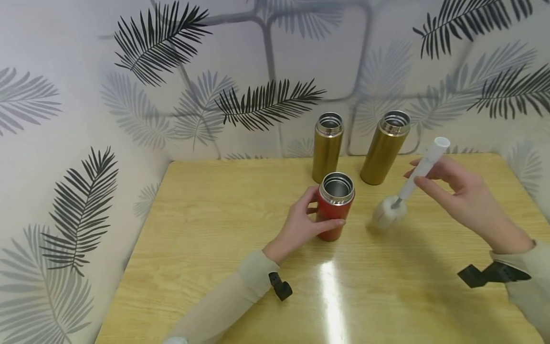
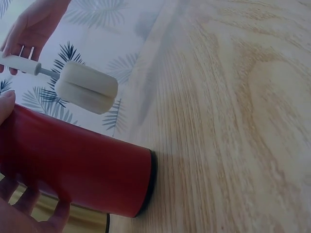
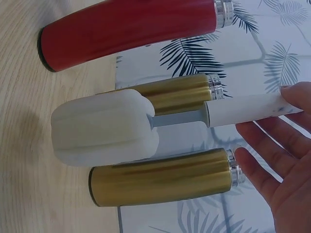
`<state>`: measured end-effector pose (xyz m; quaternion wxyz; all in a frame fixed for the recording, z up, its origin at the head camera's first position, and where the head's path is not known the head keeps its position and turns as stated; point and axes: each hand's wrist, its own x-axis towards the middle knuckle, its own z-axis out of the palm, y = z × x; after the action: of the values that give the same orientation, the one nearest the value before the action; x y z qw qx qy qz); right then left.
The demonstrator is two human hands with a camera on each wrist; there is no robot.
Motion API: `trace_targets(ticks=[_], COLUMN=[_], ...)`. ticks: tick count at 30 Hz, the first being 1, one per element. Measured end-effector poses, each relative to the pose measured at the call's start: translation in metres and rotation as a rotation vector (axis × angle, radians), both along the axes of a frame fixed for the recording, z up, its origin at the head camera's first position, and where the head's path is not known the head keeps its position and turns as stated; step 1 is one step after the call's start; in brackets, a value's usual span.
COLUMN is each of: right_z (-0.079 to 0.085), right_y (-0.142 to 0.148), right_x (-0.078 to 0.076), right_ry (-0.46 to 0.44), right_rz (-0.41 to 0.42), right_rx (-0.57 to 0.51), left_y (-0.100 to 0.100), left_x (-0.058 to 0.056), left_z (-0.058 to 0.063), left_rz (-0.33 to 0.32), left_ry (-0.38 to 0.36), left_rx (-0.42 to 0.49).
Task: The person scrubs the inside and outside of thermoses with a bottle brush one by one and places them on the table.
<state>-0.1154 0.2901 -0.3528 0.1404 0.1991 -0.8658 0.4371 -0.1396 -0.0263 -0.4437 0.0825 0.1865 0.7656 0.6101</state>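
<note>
A red thermos flask [image 1: 330, 215] with no lid stands upright on the table, its steel mouth facing up. My left hand [image 1: 302, 220] grips its side, thumb across the front. To the right, my right hand [image 1: 466, 196] pinches the white handle of a sponge bottle brush [image 3: 104, 127]. The brush hangs tilted, with its pale sponge head low and to the right of the red flask, apart from it. In the right wrist view the sponge appears in front of the flasks, joined to the handle by a grey stem.
Two lidless gold thermos flasks stand at the back of the wooden table [image 1: 206, 215]: one gold flask [image 1: 327, 153] behind the red one, another gold flask [image 1: 384, 152] farther right. A leaf-patterned wall [image 1: 240, 62] borders the table's back. Each sleeve carries a black wrist camera [image 1: 280, 286].
</note>
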Motion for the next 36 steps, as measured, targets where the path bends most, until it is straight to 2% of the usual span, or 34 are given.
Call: trace_targets(ticks=[8, 11, 17, 22, 23, 24, 26, 29, 30, 32, 33, 36], right_z=[0.014, 0.026, 0.053, 0.073, 0.075, 0.078, 0.082, 0.089, 0.092, 0.096, 0.097, 0.100], right_y=[0.003, 0.004, 0.006, 0.009, 0.009, 0.009, 0.008, 0.005, 0.004, 0.003, 0.002, -0.001], right_x=[-0.003, -0.001, 0.001, 0.004, 0.003, 0.003, 0.001, -0.001, -0.001, 0.000, -0.001, -0.001], right_ry=[0.098, 0.070, 0.072, 0.043, 0.054, 0.063, 0.098, 0.161, 0.175, 0.198, 0.196, 0.162], right_rz=[0.041, 0.010, -0.030, -0.125, -0.102, -0.110, -0.048, -0.012, -0.042, -0.048, -0.032, 0.055], right_rx=[-0.018, -0.047, -0.098, -0.129, -0.184, -0.187, -0.289, -0.297, -0.245, -0.215, -0.243, -0.421], left_y=[0.000, 0.000, 0.000, -0.001, -0.001, -0.001, -0.002, -0.003, -0.003, -0.003, -0.003, -0.003], left_x=[-0.004, -0.005, -0.006, -0.005, -0.005, -0.005, -0.005, -0.005, -0.006, -0.006, -0.006, -0.006], left_z=[-0.001, -0.001, -0.003, -0.003, -0.003, -0.002, -0.001, 0.000, 0.000, 0.000, 0.000, -0.001], left_rz=[-0.017, -0.022, -0.023, -0.026, -0.027, -0.028, -0.032, -0.038, -0.041, -0.047, -0.049, -0.055], left_ry=[-0.010, -0.004, -0.007, -0.013, -0.015, -0.017, -0.016, -0.009, -0.009, -0.007, -0.007, -0.008], left_rx=[-0.012, -0.014, -0.017, -0.023, -0.023, -0.023, -0.024, -0.020, -0.020, -0.020, -0.020, -0.019])
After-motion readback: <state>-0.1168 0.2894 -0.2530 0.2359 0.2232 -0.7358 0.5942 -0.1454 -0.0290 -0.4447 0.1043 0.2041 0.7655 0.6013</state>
